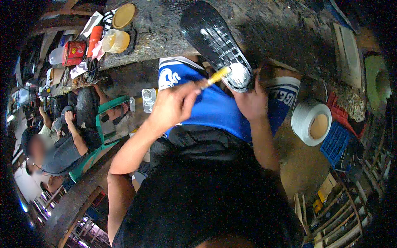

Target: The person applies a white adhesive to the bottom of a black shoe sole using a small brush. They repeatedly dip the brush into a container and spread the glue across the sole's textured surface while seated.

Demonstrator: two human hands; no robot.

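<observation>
A black shoe sole (206, 25) slants over my lap, its far end resting on the dark workbench (161, 39). White paste covers its near, heel end and streaks the grooved middle. My right hand (251, 101) grips the heel end from below and the right side; some of its fingers are hidden under the sole. In my closed left hand (175, 103) is a small brush (219, 75) with a yellowish head, whose tip touches the white-coated heel. Motion blurs the brush and that hand a little.
On the bench's left stand a tub of cream-coloured liquid (115, 41), a round lid (124, 15) and an orange bottle (95, 40). A large white spool (311, 122) and a blue crate (340, 144) lie at right. Another person (66, 153) sits at left near a green frame (108, 136).
</observation>
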